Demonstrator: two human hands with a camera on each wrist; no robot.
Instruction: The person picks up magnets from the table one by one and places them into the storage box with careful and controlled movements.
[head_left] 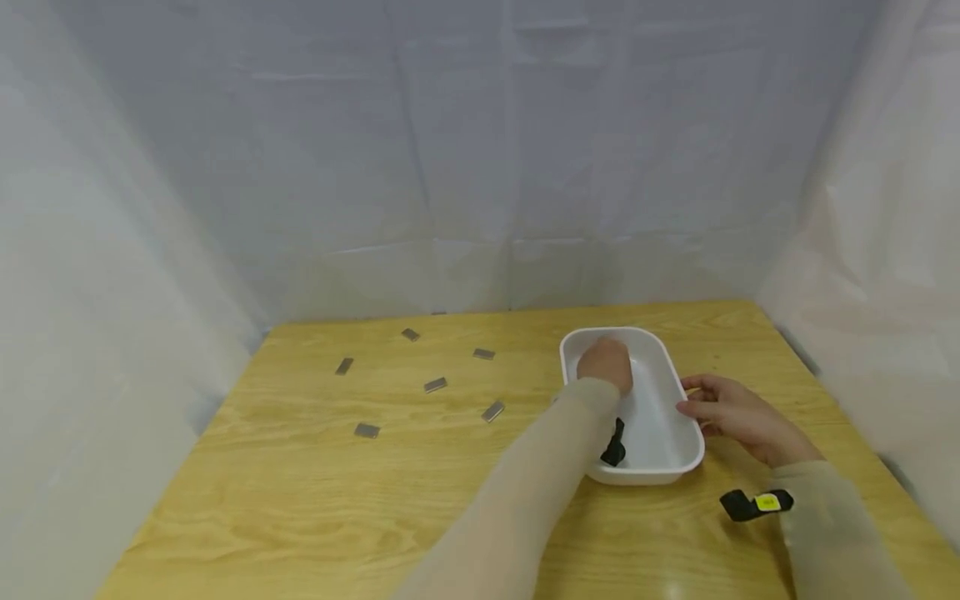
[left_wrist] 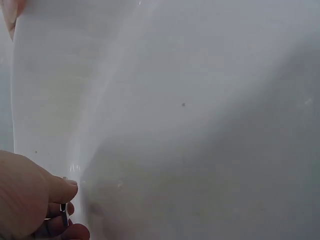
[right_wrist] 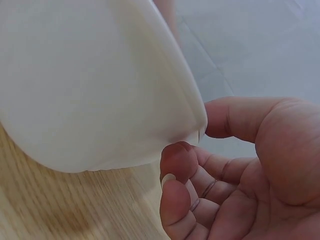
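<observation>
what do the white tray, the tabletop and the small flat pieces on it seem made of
The white tray is probably smooth, slightly glossy plastic, from its soft highlights; enamel is possible. The tabletop looks like lightly shiny wood or wood-look laminate, with visible grain and glare. The small flat pieces, greyish, may be metal, but are too small to be sure.

Plain cream long sleeves [head_left: 517,500] end at the bare left hand [head_left: 606,365] and bare right hand [head_left: 738,417], each with a black device [head_left: 613,448] near the cuff, the right one bearing a yellow label [head_left: 767,502].
</observation>
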